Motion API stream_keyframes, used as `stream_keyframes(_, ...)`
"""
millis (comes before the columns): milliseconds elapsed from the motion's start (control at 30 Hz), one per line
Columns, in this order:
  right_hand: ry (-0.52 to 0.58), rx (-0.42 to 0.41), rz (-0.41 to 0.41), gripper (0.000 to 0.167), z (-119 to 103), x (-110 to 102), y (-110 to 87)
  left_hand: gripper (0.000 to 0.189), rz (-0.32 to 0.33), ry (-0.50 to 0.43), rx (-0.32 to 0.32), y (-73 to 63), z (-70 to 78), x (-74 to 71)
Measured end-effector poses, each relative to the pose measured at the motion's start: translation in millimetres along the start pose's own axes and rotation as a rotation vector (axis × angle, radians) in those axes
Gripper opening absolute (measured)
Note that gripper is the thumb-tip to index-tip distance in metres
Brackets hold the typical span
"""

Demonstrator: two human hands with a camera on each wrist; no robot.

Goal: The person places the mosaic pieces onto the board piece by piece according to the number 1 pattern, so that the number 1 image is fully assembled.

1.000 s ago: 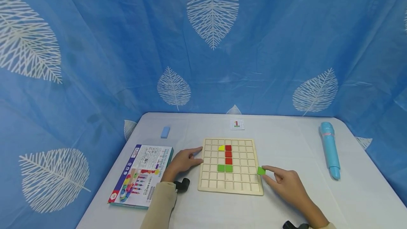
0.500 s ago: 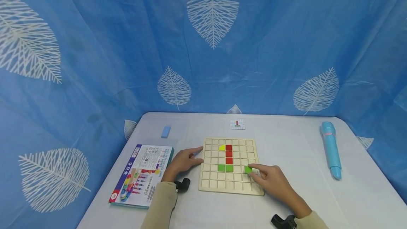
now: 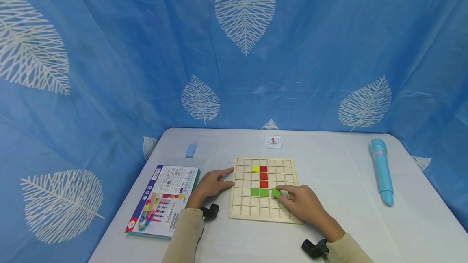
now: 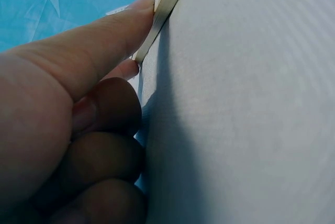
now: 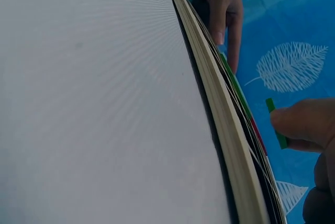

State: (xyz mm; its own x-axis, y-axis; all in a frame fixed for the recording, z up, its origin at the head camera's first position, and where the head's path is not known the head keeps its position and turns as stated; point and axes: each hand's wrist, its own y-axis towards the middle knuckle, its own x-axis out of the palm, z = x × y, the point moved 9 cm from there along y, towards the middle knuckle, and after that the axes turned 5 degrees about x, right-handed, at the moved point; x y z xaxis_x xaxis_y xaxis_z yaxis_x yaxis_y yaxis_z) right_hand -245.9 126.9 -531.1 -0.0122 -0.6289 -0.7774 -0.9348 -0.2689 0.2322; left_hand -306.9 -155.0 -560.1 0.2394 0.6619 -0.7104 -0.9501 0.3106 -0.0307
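Observation:
In the head view, a wooden grid board (image 3: 256, 212) lies on the white table. Red square tiles (image 3: 263, 176) form a column on it, a yellow tile (image 3: 255, 169) sits beside the top one, and two green tiles (image 3: 259, 192) lie below. My right hand (image 3: 308, 204) pinches a loose green square tile (image 3: 276, 192) between thumb and finger; the right wrist view shows this tile (image 5: 282, 141) raised above the board. With thumb and index finger stretched out, my left hand (image 3: 210, 186) touches the board's left edge. Its other fingers are bent in the left wrist view.
A printed box (image 3: 164, 200) lies left of my left hand, with a small blue block (image 3: 191, 150) behind it. Beyond the board is a small pattern card (image 3: 273, 141). A light-blue microphone-shaped object (image 3: 382, 171) lies at the right. A blue leaf-print cloth (image 3: 292, 52) hangs behind.
My right hand has carried the green tile leftward, from the board's right edge to just right of the two green tiles. My left hand stays at the left edge.

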Motion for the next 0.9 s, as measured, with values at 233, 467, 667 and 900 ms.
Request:
stream_keyframes(233,-0.042,0.038,-0.036,0.026,1.9,8.6,3.9,0.062,-0.004,-0.002,0.000,0.0,1.2,0.4)
stream_keyframes(467,-0.070,0.055,-0.042,0.026,1.2,13.0,5.8,0.062,-0.004,-0.007,-0.007,-0.7,0.6,-0.8)
stream_keyframes(667,-0.084,0.070,-0.047,0.028,-0.2,15.0,6.1,0.062,-0.002,-0.005,-0.008,-1.3,1.4,-1.5)
stream_keyframes(900,-0.089,0.089,-0.045,0.030,1.0,15.2,6.1,0.062,-0.003,-0.001,-0.009,-0.2,1.6,-1.8)
